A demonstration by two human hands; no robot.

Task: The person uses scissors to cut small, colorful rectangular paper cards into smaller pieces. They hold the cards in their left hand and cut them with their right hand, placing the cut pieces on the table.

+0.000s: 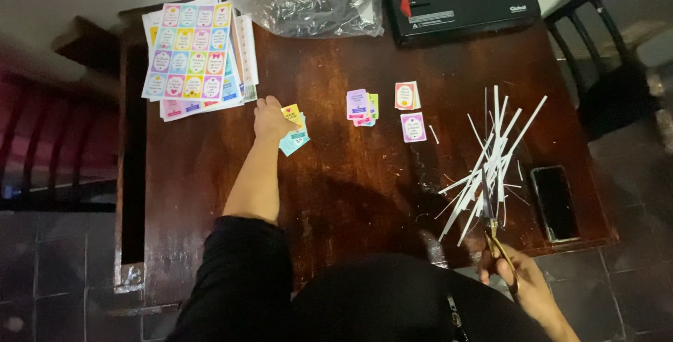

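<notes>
Left grip: the left hand lies flat over a small pile of cut cards, fingers pressed down on the top yellow one; it holds nothing aloft.
Right grip: the right hand is closed around the handles of the scissors, blades pointing away from the body toward the white paper strips.
Step in hand: I judge a freshly cut card is being laid on its pile, sorting by colour.
Beyond the left grip: uncut sticker sheets, just up and to its outer side.
Between the grips: two more card piles and, plus a single purple card, on the dark wooden table.
Outside the right grip: a dark phone.
Next move calls for: likely freeing the left hand and bringing over another sheet to the scissors.
</notes>
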